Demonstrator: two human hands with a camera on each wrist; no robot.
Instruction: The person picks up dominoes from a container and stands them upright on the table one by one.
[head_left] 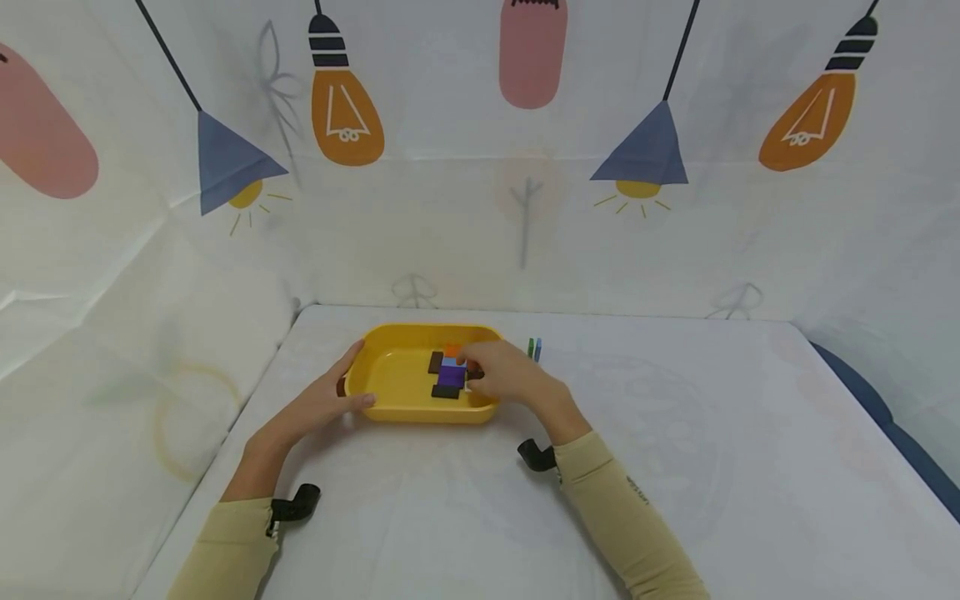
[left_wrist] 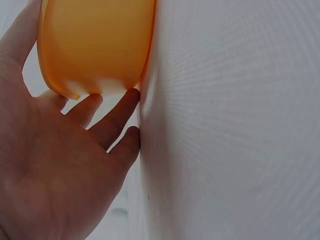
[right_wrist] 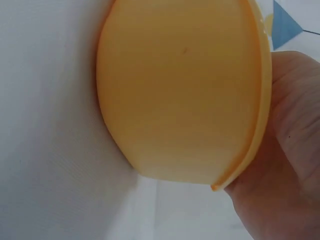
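Observation:
A yellow tray (head_left: 405, 414) sits on the white-covered table, its outer wall filling much of both wrist views. My left hand (head_left: 330, 398) holds the tray's left end, thumb at the front rim and fingers against the outside wall. Inside, right of the middle, several small building blocks lie together: a purple block (head_left: 451, 377), a light blue block (head_left: 450, 362), an orange block (head_left: 452, 350) and black blocks (head_left: 446, 392). Reaching over the right rim, my right hand (head_left: 508, 373) pinches a small dark block at the group's right side, mostly hidden by the fingers.
Just right of the tray, a green stick (head_left: 531, 347) and a blue stick (head_left: 537, 350) lie on the table (head_left: 675, 467). A printed cloth (head_left: 450, 217) hangs behind the far edge. A dark blue curved object (head_left: 862, 400) shows past the right edge.

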